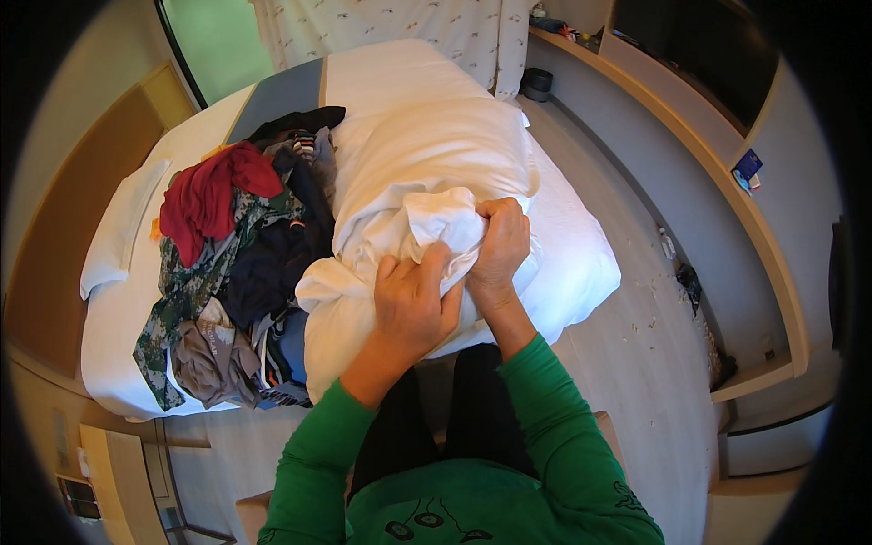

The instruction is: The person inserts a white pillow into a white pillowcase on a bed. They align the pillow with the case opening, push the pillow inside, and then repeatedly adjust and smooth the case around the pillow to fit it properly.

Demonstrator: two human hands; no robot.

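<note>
A bulky white duvet (427, 136) lies bunched on the bed, its near end gathered into loose folds in front of me. My right hand (502, 243) is closed around a bunched edge of it, knuckles up. Just to the left and nearer to me, my left hand (413, 295) grips the same gathered cloth, its fingertips partly sunk in the folds. Between the hands a crumpled white flap stands up. Whether the cloth is one layer or several, I cannot tell.
Left of the duvet is a heap of clothes, with a red garment (213, 195), a camouflage one (154, 336) and a brown one (213, 359). A white pillow (123, 232) lies beyond. Along the right wall run a curved shelf (672, 95) and a dark screen (699, 50).
</note>
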